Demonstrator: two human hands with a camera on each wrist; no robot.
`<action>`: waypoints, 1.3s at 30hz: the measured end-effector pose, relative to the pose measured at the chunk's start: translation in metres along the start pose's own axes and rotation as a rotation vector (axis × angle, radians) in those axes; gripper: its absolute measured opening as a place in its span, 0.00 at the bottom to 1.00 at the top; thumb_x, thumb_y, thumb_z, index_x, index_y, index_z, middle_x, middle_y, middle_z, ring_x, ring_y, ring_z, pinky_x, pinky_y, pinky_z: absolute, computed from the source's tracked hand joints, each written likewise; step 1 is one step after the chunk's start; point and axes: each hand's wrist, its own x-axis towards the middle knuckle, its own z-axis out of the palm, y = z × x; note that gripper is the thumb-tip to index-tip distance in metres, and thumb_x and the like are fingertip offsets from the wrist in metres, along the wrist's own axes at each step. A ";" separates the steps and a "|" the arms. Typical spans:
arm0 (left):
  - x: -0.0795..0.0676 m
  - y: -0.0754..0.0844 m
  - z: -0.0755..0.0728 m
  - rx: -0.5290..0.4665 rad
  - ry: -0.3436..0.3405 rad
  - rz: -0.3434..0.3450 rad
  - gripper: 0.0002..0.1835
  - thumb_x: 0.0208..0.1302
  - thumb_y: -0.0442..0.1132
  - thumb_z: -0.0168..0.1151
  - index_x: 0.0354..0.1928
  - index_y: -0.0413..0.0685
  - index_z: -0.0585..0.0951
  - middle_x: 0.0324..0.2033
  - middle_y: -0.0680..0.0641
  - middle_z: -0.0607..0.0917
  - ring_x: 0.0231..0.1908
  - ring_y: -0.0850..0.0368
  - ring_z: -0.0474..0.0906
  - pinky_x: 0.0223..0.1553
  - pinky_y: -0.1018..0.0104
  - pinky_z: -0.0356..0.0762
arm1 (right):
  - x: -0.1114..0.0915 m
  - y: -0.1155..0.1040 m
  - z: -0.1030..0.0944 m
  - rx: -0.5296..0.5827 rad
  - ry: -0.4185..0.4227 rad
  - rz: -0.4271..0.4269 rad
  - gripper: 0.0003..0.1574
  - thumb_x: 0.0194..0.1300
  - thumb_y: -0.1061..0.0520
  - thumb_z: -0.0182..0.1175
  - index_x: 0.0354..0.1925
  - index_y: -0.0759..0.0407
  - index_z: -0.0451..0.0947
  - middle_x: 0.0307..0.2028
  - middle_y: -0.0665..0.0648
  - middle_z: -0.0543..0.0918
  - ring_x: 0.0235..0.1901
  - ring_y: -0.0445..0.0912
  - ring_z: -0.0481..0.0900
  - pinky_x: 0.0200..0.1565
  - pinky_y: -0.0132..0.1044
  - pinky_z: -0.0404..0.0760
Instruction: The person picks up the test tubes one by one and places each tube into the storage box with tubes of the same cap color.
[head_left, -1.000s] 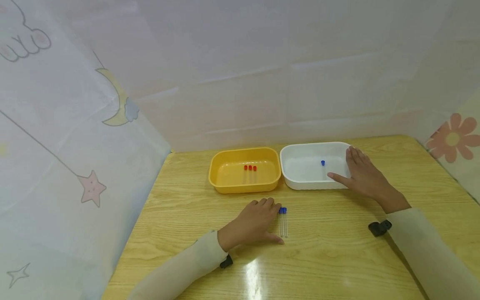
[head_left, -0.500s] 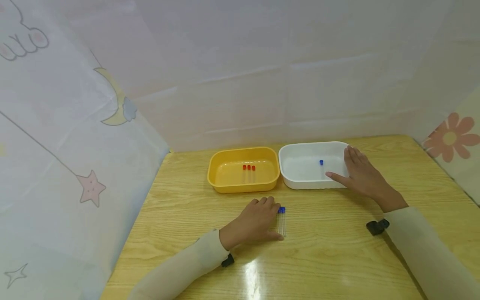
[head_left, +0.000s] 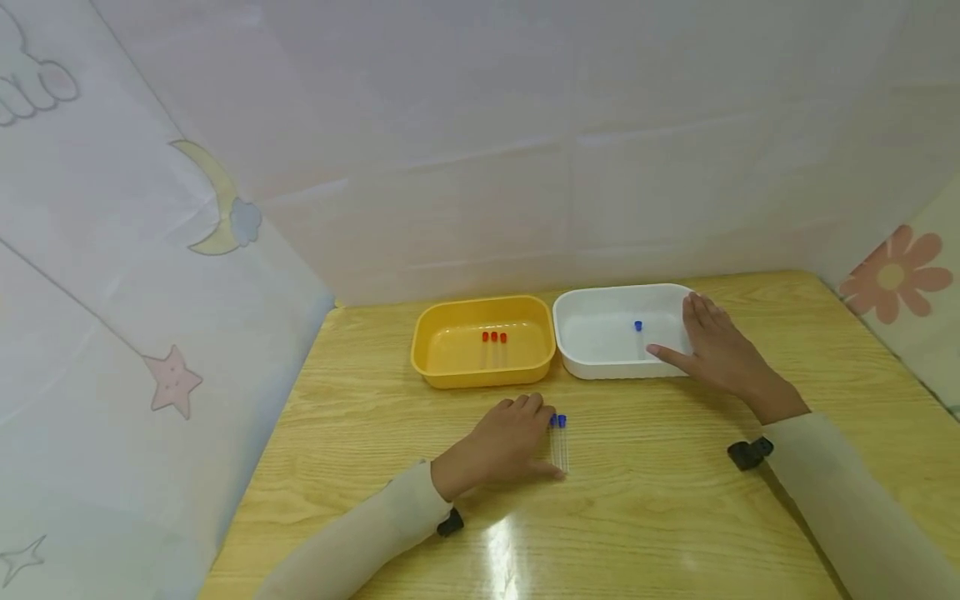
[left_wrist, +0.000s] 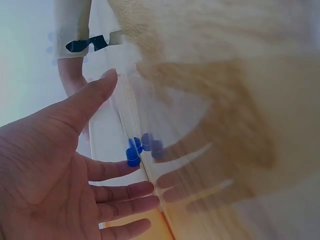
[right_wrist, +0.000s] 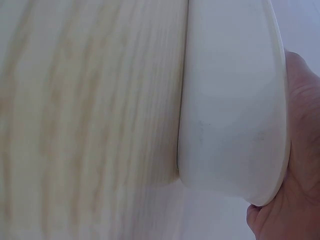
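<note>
In the head view my left hand (head_left: 502, 442) is low over the table beside clear tubes with blue caps (head_left: 562, 421), which lie side by side. Its index fingertip is right at the caps (left_wrist: 133, 156), and its thumb reaches along to the tubes' lower ends. The left wrist view shows these fingers fairly straight and spread. My right hand (head_left: 720, 354) rests on the right end of the white tray (head_left: 600, 369), fingers extended along the rim and thumb over the near side. One blue-capped tube (head_left: 639, 333) lies in that tray.
A yellow tray (head_left: 480, 379) stands left of the white one, close against it, with three red-capped tubes (head_left: 493, 342) lying inside. Both trays are toward the back of the wooden table (head_left: 637, 508). A printed white cloth (head_left: 465, 150) hangs behind and at the sides.
My left thumb has drawn slightly in to the tubes' lower ends, and a small gap now shows between the blue caps. The right hand stays on the tray; the head view has shifted slightly.
</note>
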 end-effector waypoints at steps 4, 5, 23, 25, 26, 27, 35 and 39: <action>-0.001 -0.002 0.001 -0.005 -0.002 0.015 0.51 0.49 0.80 0.44 0.62 0.47 0.68 0.48 0.51 0.71 0.46 0.58 0.68 0.51 0.64 0.71 | 0.001 -0.001 -0.001 -0.005 -0.002 0.002 0.66 0.63 0.27 0.46 0.69 0.75 0.31 0.71 0.71 0.31 0.70 0.62 0.31 0.68 0.54 0.31; -0.001 -0.002 0.000 -0.007 -0.001 0.021 0.51 0.49 0.80 0.45 0.62 0.46 0.68 0.49 0.50 0.71 0.45 0.58 0.68 0.51 0.64 0.71 | 0.001 -0.001 -0.001 -0.006 -0.002 0.002 0.66 0.63 0.27 0.46 0.69 0.75 0.31 0.71 0.71 0.31 0.70 0.62 0.31 0.68 0.54 0.31; -0.006 -0.005 -0.016 -0.145 0.027 0.064 0.51 0.49 0.76 0.52 0.66 0.45 0.64 0.53 0.50 0.70 0.49 0.61 0.67 0.51 0.71 0.72 | -0.001 -0.003 -0.003 0.006 -0.008 0.009 0.67 0.63 0.27 0.46 0.70 0.75 0.30 0.71 0.71 0.31 0.70 0.62 0.30 0.67 0.54 0.30; -0.006 -0.005 -0.019 -0.153 0.032 0.066 0.52 0.49 0.76 0.53 0.66 0.45 0.64 0.53 0.49 0.70 0.48 0.61 0.67 0.50 0.71 0.73 | -0.001 -0.003 -0.003 0.005 -0.007 0.011 0.67 0.63 0.26 0.46 0.70 0.75 0.30 0.71 0.71 0.31 0.70 0.62 0.30 0.67 0.54 0.30; -0.005 -0.005 -0.021 -0.155 0.037 0.069 0.52 0.49 0.76 0.54 0.66 0.45 0.63 0.53 0.49 0.70 0.47 0.61 0.67 0.49 0.71 0.73 | -0.001 -0.003 -0.003 0.005 -0.007 0.012 0.67 0.63 0.26 0.46 0.69 0.75 0.30 0.71 0.71 0.31 0.70 0.62 0.30 0.67 0.54 0.30; -0.005 -0.005 -0.023 -0.157 0.042 0.072 0.52 0.48 0.76 0.54 0.66 0.45 0.63 0.53 0.49 0.70 0.47 0.62 0.67 0.49 0.71 0.74 | -0.001 -0.003 -0.003 0.004 -0.007 0.013 0.67 0.63 0.26 0.46 0.69 0.75 0.30 0.71 0.71 0.31 0.70 0.62 0.30 0.67 0.54 0.30; -0.003 -0.005 -0.028 -0.132 0.094 0.112 0.51 0.48 0.75 0.56 0.65 0.45 0.64 0.49 0.50 0.70 0.42 0.62 0.67 0.44 0.72 0.74 | 0.000 -0.003 -0.002 0.011 -0.003 0.007 0.67 0.63 0.27 0.47 0.70 0.75 0.31 0.71 0.72 0.32 0.70 0.63 0.31 0.67 0.54 0.30; -0.001 -0.006 -0.032 -0.112 0.115 0.118 0.51 0.48 0.75 0.57 0.65 0.44 0.65 0.49 0.50 0.71 0.41 0.61 0.68 0.43 0.70 0.74 | 0.000 -0.003 -0.003 0.010 -0.003 0.011 0.67 0.63 0.26 0.46 0.69 0.75 0.31 0.71 0.72 0.33 0.70 0.62 0.31 0.68 0.54 0.30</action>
